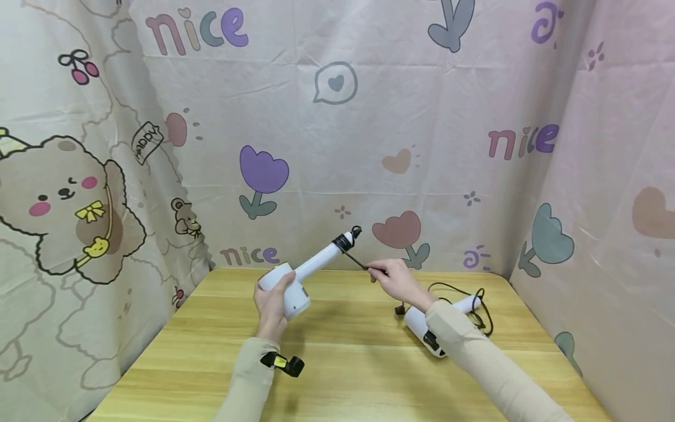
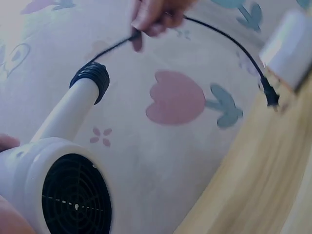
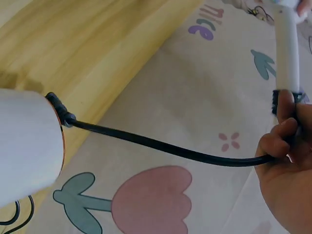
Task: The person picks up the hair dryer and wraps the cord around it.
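Note:
My left hand (image 1: 270,306) grips a white hair dryer (image 1: 296,300) by its body, raised above the table with the handle pointing up and to the right. Several turns of black cord (image 1: 343,241) are wound round the handle's far end. From that coil the cord runs taut to my right hand (image 1: 396,282), which pinches it between thumb and fingers. Beyond the right hand, the cord's loose tail hangs down to a two-pin plug (image 2: 269,92). In the left wrist view the dryer's round black grille (image 2: 76,200) faces the camera.
A second white hair dryer (image 1: 416,320) lies on the wooden table (image 1: 348,369) at the right, partly behind my right forearm. Its black cord (image 1: 491,323) loops loosely around its handle. A patterned curtain (image 1: 337,158) stands behind the table and along both sides.

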Available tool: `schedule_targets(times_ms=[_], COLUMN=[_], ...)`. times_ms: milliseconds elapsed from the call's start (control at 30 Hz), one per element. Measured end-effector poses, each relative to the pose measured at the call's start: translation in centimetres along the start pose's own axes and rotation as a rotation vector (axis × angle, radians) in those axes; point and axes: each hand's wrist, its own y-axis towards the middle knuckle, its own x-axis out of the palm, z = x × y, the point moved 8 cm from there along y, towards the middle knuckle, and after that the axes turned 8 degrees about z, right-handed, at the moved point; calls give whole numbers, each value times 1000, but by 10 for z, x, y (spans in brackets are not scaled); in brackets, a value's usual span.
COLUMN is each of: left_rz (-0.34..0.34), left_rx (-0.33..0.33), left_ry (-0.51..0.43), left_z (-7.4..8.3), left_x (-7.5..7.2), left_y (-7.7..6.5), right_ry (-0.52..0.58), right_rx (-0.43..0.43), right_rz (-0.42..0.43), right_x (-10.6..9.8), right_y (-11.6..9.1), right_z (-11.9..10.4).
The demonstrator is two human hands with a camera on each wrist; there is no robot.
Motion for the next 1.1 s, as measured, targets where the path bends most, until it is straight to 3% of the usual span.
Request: schedule_targets(times_ms=[300, 667, 833, 1000, 1100], left_rz=[-72, -136, -182, -241, -315], left_rx=[-181, -289, -342, -340, -340], left_ry=[-147, -244, -248, -214, -156], left_z=[-9, -11, -16, -17, -19], left_x=[6, 16, 17, 18, 22], left_y=[-8, -18, -16, -13, -17], right_ry=[-4, -2, 13, 25, 53], right_rx=[61, 138, 206, 314, 381], right_rz=[-71, -233, -296, -275, -263], right_x=[-15, -18, -15, -19, -20], right_y=[6, 3, -3, -8, -9], right_z=[6, 30, 53, 87, 102])
